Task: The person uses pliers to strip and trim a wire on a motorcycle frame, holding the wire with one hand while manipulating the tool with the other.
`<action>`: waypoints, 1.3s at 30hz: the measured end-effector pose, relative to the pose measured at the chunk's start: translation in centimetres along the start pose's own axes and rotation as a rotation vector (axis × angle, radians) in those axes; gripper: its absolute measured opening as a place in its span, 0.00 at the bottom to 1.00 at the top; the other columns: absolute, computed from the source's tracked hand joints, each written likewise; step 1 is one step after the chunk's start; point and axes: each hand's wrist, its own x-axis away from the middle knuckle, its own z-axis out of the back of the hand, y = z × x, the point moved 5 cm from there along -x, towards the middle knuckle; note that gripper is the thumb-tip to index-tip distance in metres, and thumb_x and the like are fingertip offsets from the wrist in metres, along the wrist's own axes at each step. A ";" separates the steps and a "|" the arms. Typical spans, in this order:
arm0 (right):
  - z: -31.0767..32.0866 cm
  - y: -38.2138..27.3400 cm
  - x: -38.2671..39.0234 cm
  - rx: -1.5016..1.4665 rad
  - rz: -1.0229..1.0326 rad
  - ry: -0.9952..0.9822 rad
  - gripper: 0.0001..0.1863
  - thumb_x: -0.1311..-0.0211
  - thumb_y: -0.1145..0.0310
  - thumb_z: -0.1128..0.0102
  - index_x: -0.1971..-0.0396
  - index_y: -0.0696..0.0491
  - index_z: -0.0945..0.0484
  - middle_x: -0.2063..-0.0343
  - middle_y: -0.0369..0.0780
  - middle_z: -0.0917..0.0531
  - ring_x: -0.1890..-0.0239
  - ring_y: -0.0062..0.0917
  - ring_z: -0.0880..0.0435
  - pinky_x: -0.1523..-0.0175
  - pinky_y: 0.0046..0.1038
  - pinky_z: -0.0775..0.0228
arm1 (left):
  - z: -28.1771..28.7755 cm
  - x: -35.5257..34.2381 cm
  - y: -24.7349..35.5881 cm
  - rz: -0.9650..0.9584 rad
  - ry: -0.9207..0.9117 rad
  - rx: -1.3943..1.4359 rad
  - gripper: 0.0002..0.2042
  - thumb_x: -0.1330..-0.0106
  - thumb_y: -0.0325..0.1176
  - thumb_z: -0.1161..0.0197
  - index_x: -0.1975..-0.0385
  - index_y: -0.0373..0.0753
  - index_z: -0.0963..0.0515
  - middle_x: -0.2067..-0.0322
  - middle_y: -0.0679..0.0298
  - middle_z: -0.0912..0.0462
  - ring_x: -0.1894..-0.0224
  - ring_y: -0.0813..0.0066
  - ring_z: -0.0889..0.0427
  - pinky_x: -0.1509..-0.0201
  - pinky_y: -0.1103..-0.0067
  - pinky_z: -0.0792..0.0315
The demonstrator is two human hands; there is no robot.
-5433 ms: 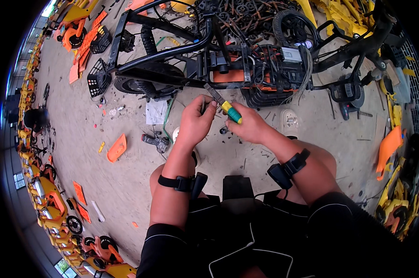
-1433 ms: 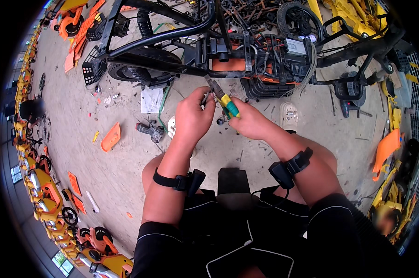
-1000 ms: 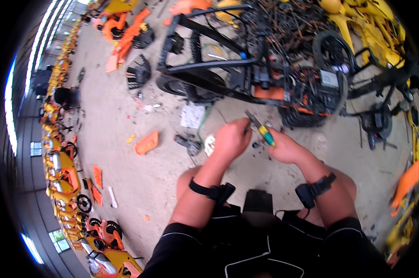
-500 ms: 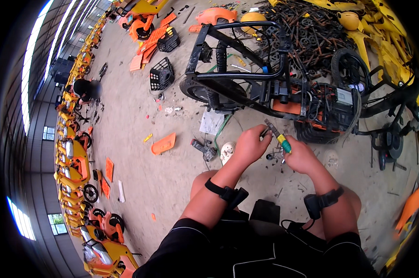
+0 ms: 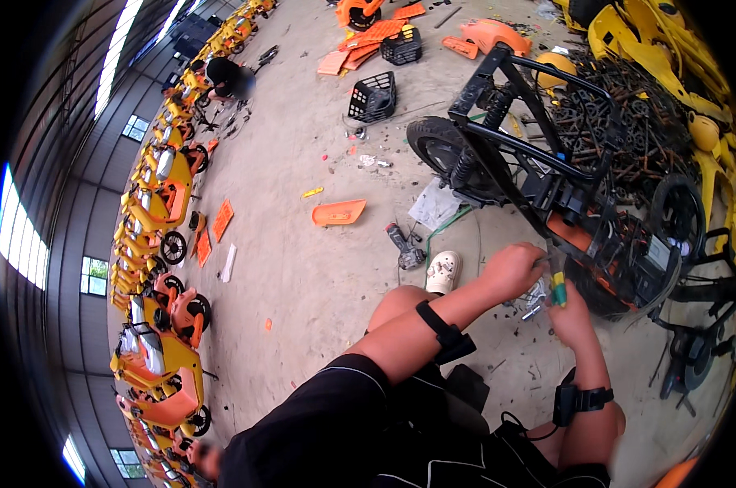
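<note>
My right hand (image 5: pixel 572 315) is wrapped round the yellow and green handle of a hand tool (image 5: pixel 558 289). The tool points away from me, and its grey metal end is blurred, so its exact kind is unclear. Just left of it, my left hand (image 5: pixel 514 271) is closed with its fingers near the metal end; what they pinch, if anything, is hidden. Beyond both hands lies a stripped black scooter frame (image 5: pixel 526 146) with its wheels on and wiring exposed. Small metal pieces (image 5: pixel 534 307) show on the floor beneath my hands.
A cordless power tool (image 5: pixel 406 247) lies left of my shoe (image 5: pixel 443 272), near a clear plastic bag (image 5: pixel 435 203). Orange panel (image 5: pixel 338 213) and black basket (image 5: pixel 373 97) lie farther off. Dark metal parts (image 5: pixel 620 122) are heaped behind the frame. Scooters (image 5: pixel 152 211) line the left; a person (image 5: pixel 221 77) crouches there.
The view has swung left, so the scene sits farther right. Both hands stay close together around the tool, which now stands more upright in the picture.
</note>
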 end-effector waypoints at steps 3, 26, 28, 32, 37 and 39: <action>0.0 0.2 -0.5 0.035 0.004 0.039 0.15 0.43 0.78 0.49 0.54 0.55 0.27 0.67 0.49 0.17 0.62 0.46 0.16 0.57 0.40 0.25 | 0.2 -0.1 -0.2 0.009 0.006 -0.005 0.10 0.35 0.36 0.34 0.63 0.36 0.16 0.69 0.50 0.17 0.64 0.44 0.18 0.60 0.57 0.25; 2.2 2.3 -3.4 -0.229 -0.098 0.158 0.11 0.43 0.79 0.48 0.60 0.59 0.23 0.73 0.40 0.19 0.73 0.26 0.19 0.64 0.29 0.28 | 0.8 -1.5 -0.1 0.050 0.011 0.035 0.09 0.37 0.35 0.35 0.69 0.34 0.20 0.69 0.47 0.19 0.63 0.42 0.19 0.60 0.55 0.26; 2.5 2.8 -3.6 -0.299 -0.091 0.162 0.13 0.43 0.80 0.51 0.58 0.59 0.24 0.73 0.39 0.19 0.74 0.23 0.20 0.65 0.27 0.27 | 0.7 -1.6 0.0 0.040 0.017 0.054 0.09 0.37 0.35 0.35 0.69 0.34 0.20 0.69 0.47 0.19 0.63 0.42 0.19 0.59 0.55 0.26; 3.8 2.9 -3.6 -0.362 -0.166 0.264 0.16 0.42 0.80 0.53 0.54 0.60 0.24 0.73 0.39 0.19 0.75 0.23 0.21 0.65 0.26 0.28 | 0.6 -1.2 -0.3 0.042 -0.003 0.035 0.09 0.37 0.34 0.36 0.69 0.34 0.20 0.69 0.47 0.18 0.63 0.42 0.19 0.59 0.55 0.26; 6.4 5.5 -4.2 -0.461 -0.137 0.375 0.17 0.41 0.79 0.53 0.52 0.59 0.25 0.72 0.37 0.21 0.75 0.21 0.23 0.66 0.23 0.30 | 0.7 -0.7 -1.6 0.045 -0.041 -0.023 0.08 0.36 0.34 0.36 0.66 0.35 0.18 0.67 0.48 0.17 0.62 0.42 0.18 0.59 0.57 0.25; 6.7 5.8 -3.9 -0.433 -0.075 0.420 0.16 0.40 0.78 0.50 0.52 0.58 0.24 0.73 0.35 0.22 0.75 0.18 0.25 0.68 0.22 0.32 | 1.7 -0.8 -1.4 0.060 0.008 0.009 0.09 0.35 0.35 0.35 0.63 0.36 0.17 0.65 0.49 0.16 0.62 0.43 0.18 0.59 0.59 0.24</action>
